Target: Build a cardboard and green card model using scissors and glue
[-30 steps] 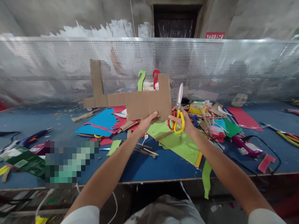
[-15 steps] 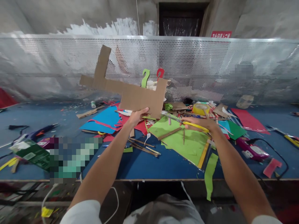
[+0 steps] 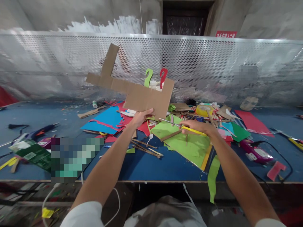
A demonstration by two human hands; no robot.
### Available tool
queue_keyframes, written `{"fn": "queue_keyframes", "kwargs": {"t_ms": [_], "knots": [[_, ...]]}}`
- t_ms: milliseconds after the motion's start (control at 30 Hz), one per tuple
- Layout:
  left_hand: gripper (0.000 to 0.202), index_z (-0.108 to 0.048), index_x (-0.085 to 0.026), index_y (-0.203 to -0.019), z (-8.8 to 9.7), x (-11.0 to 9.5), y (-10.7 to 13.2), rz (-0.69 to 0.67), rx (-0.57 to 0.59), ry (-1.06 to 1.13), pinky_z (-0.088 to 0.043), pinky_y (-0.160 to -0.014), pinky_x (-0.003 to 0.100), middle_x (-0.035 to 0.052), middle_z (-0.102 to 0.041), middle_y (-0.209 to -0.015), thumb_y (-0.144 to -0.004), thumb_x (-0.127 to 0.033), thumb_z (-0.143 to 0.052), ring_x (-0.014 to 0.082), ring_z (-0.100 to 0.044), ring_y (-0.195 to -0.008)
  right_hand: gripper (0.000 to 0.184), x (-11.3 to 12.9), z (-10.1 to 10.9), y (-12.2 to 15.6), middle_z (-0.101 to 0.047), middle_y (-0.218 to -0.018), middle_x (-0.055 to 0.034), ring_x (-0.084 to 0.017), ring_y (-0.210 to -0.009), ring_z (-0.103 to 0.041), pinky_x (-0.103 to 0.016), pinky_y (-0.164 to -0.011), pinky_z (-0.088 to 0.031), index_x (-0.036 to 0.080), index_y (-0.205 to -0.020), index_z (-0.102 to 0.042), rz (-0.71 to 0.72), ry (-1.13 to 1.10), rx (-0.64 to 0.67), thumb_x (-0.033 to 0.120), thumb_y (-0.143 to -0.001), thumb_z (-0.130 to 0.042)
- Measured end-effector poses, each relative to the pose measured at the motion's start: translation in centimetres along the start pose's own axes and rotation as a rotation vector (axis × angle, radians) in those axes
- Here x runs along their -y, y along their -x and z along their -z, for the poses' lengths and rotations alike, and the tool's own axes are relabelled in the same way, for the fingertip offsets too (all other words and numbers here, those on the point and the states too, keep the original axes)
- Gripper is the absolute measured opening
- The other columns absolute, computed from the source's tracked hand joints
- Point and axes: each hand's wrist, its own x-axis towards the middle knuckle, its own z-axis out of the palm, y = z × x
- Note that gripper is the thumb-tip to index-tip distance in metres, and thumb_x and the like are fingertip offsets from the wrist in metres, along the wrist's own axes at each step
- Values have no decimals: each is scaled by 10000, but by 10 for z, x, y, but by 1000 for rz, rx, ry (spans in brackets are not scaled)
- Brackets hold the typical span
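My right grip [image 3: 195, 126] is clamped on the yellow-handled scissors [image 3: 176, 124], blades by the lower edge of the cardboard cutout [image 3: 146, 98]; contact I can't tell. My left grip [image 3: 141, 116] pinches that edge, the cutout spreading beyond it, above the bench [image 3: 142, 170], before the perforated screen [image 3: 75, 69].

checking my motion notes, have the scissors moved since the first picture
Yes: relative to the perforated screen, the scissors moved down, turning from upright to pointing left.

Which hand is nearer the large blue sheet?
Left. The left hand, holding a cardboard cutout, is right of the large blue sheet; the right hand, holding scissors, is farther right, over the lime-green sheet.
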Motion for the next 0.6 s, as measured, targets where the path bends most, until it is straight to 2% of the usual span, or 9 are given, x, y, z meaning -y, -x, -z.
{"fn": "queue_keyframes", "kwargs": {"t_ms": [100, 233, 433, 600], "knots": [[496, -783, -122, -876, -2, -1, 2, -6, 1, 6, -599, -609, 291, 97, -811, -880, -491, -327, -1018, 206, -750, -680, 453, 0, 0, -1, -761, -1059, -117, -285, -908, -664, -377, -796, -494, 178, -1100, -724, -20, 31, 120, 576, -907, -629], [485, -780, -127, -861, -4, -3, 3, -25, 1, 20, -597, -604, 289, 96, -815, -890, -480, -308, -1019, 202, -748, -666, 554, 1, 1, -1, -729, -971, -106, -256, -836, -619, -352, -749, -456, 148, -1107, -704, -23, 35, 121, 653, -902, -603], [439, -780, -114, -845, -2, -2, 1, 8, -5, 3, -569, -609, 294, 111, -809, -863, -525, -312, -1005, 213, -748, -683, 438, -5, -2, -5, -722, -921, -79, -241, -800, -625, -327, -713, -450, 195, -1055, -710, -5, 55, 144, 595, -900, -620], [403, -774, -121, -833, -1, -2, 1, 15, -2, -17, -575, -664, 313, 103, -802, -845, -547, -295, -998, 225, -754, -724, 442, -6, -4, -5, -731, -951, -92, -241, -810, -630, -328, -722, -452, 185, -1066, -711, 19, 46, 135, 587, -914, -608]]}}
